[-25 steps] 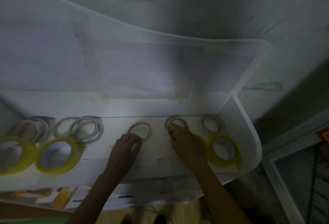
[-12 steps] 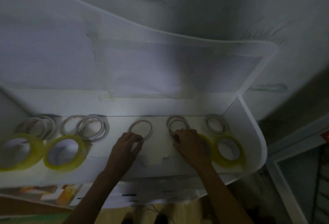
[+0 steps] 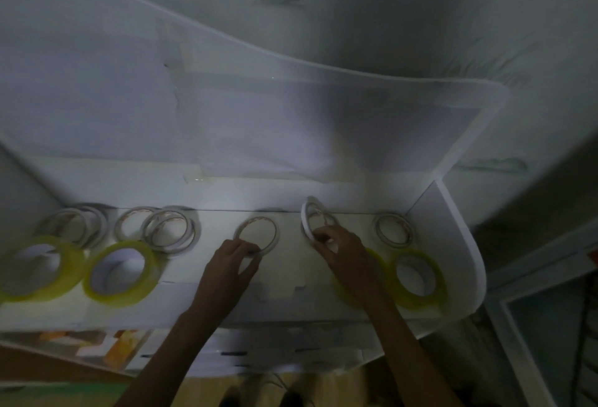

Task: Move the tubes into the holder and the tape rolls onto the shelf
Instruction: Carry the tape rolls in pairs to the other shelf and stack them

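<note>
Fingers of the right hand (image 3: pixel 343 249) pinch the near rim of a thin white tape roll (image 3: pixel 309 217), tipped up on edge on the white shelf (image 3: pixel 459 245) (another ring lies flat just beyond them), while the left hand (image 3: pixel 228 266), fingers curled, holds the near edge of a flat white roll (image 3: pixel 257 233).

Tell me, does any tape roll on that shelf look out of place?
Yes. One thin white roll, pinched in the right hand, stands tilted on edge, while the other rolls lie flat on the shelf. The left hand touches a flat white roll.
</note>
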Demonstrator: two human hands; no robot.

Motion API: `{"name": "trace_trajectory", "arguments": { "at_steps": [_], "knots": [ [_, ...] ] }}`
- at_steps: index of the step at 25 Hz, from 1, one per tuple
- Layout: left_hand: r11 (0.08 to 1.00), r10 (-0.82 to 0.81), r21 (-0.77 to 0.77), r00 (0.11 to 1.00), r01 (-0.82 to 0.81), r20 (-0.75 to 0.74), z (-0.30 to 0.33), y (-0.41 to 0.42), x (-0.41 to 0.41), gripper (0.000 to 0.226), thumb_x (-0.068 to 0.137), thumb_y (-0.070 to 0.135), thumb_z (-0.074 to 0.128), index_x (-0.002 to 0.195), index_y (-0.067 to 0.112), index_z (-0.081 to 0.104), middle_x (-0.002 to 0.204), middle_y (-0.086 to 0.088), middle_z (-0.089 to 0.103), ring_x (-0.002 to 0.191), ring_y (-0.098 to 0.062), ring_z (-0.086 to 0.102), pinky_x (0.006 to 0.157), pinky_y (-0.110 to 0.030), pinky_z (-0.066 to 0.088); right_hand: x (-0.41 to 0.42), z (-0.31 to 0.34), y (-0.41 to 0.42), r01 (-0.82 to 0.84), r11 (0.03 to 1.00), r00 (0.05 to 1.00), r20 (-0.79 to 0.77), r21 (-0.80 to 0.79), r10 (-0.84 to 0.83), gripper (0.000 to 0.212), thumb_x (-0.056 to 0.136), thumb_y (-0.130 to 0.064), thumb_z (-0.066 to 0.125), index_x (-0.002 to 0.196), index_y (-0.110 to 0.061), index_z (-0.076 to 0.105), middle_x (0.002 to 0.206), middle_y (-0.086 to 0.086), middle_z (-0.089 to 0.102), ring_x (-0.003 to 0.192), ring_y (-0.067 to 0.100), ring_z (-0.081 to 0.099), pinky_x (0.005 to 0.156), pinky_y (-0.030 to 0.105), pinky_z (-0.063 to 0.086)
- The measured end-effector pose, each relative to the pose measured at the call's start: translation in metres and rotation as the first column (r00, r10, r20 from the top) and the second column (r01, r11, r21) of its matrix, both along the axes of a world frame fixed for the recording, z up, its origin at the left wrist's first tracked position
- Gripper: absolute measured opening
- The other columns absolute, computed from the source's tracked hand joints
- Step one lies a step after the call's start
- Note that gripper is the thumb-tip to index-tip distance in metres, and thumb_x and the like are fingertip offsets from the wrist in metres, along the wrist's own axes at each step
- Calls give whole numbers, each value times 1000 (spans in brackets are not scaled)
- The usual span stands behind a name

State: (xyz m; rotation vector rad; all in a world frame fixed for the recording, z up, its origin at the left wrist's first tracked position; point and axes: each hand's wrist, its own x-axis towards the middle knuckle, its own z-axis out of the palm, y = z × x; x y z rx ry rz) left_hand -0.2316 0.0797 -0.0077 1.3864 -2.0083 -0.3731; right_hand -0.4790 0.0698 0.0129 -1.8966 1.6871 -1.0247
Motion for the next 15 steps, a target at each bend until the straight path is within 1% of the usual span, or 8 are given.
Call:
{"name": "trace_trajectory", "arguments": {
  "at_steps": [3, 6, 9, 12, 15],
  "knots": [
    [999, 32, -37, 999, -33, -15, 9, 5, 0, 15, 83, 27, 63, 91, 15, 68, 88, 2, 63, 82, -14, 58, 71, -24, 48, 7, -1, 4, -48, 996, 996, 77, -71, 54, 14, 80, -22, 69, 90, -13, 70, 87, 1, 65, 81, 12, 58, 75, 22, 46],
    [993, 60, -103, 997, -64, -37, 21, 13, 12, 20, 86, 33, 59, 89, 15, 68, 85, 3, 63, 80, -12, 56, 70, -22, 45, 18, -6, 7, -76, 992, 990, 112, -96, 87, 14, 82, -20, 69, 95, -15, 71, 87, -3, 63, 82, 12, 59, 76, 24, 48],
    [974, 95, -198, 993, -108, -73, 38, 25, 36, 19, 88, 29, 61, 86, 13, 69, 82, 2, 63, 78, -15, 58, 71, -25, 46, 42, 3, 11, -105, 982, 979, 155, -156, 129, 13, 83, -17, 69, 95, -14, 72, 87, -8, 63, 85, 5, 59, 78, 20, 47],
    [951, 131, -271, 987, -151, -90, 58, 44, 69, 16, 89, 26, 63, 86, 11, 69, 82, 1, 63, 78, -17, 61, 71, -30, 49, 78, 20, 16, -141, 971, 967, 184, -193, 177, 12, 83, -16, 69, 95, -16, 72, 87, -6, 65, 87, 0, 59, 81, 17, 45],
    [922, 205, -312, 973, -227, -102, 79, 67, 115, 17, 89, 25, 63, 86, 10, 69, 84, -1, 63, 81, -19, 63, 71, -33, 51, 126, 45, 24, -207, 963, 946, 218, -172, 242, 13, 85, -10, 70, 96, -18, 72, 88, -7, 64, 88, 6, 61, 81, 18, 45]
  ]
}}
